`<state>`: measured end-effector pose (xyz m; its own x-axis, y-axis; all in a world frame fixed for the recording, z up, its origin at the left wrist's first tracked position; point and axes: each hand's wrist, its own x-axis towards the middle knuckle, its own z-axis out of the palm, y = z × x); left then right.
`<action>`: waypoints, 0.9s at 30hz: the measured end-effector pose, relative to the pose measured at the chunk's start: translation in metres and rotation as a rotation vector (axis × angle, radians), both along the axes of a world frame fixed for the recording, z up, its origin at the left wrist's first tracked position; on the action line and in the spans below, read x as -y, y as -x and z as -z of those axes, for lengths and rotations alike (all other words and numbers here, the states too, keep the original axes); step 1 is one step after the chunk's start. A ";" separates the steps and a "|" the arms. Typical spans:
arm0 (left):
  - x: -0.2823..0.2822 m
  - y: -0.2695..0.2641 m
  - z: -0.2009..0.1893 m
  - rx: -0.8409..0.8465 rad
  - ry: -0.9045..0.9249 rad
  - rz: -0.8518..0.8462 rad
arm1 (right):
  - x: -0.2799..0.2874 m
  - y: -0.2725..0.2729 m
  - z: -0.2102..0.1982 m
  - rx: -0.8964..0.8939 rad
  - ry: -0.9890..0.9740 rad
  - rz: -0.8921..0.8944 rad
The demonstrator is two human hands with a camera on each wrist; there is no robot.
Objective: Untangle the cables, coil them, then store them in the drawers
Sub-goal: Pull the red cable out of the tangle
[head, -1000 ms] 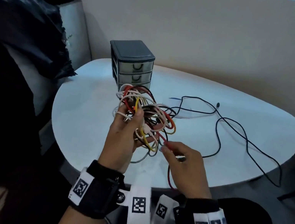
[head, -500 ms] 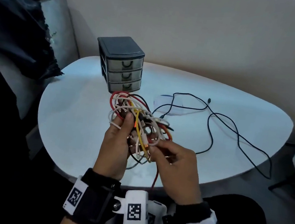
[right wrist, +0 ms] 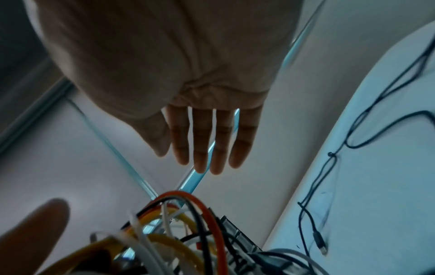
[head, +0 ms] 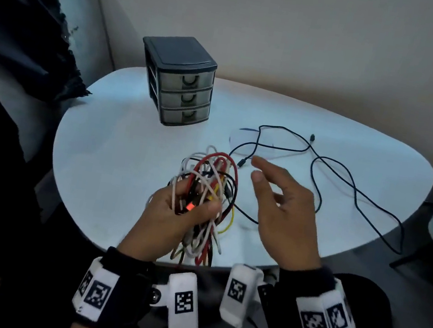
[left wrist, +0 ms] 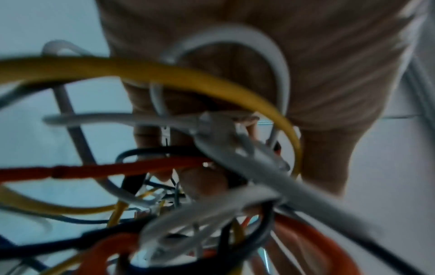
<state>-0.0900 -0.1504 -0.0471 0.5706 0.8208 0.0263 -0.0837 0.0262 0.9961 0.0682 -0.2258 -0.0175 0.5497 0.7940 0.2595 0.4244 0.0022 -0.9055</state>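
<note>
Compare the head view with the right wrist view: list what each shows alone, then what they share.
Only the head view shows the drawer unit with all three drawers closed, the wrist bands, and the left hand gripping the cable tangle. Only the right wrist view shows the right hand from the palm side, fingers straight and apart, holding nothing. Both show the tangle, the loose black cable lying on the table, and the right hand itself.

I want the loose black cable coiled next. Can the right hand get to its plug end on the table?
Probably yes: the right hand is open and empty, the black cable lies loose on the table, nothing between.
</note>
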 end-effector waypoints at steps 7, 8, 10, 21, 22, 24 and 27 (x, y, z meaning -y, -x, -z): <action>0.005 -0.005 -0.011 -0.103 -0.151 0.018 | -0.029 0.001 -0.030 0.662 0.137 -0.134; 0.004 -0.004 -0.011 -0.109 -0.136 0.014 | -0.031 0.001 -0.035 0.734 0.117 -0.127; 0.002 -0.001 -0.011 -0.111 -0.115 -0.001 | -0.036 -0.006 -0.039 0.700 -0.006 -0.042; 0.000 0.001 -0.008 -0.144 -0.127 -0.025 | -0.024 -0.030 -0.007 0.708 0.061 0.035; 0.000 0.000 -0.007 -0.162 -0.157 -0.030 | -0.026 -0.023 -0.005 0.821 0.045 -0.028; 0.001 0.000 -0.005 -0.187 -0.181 -0.027 | -0.031 -0.015 -0.005 0.924 0.023 -0.128; 0.000 0.003 -0.003 -0.214 -0.164 -0.017 | -0.035 -0.013 -0.006 0.937 -0.032 -0.188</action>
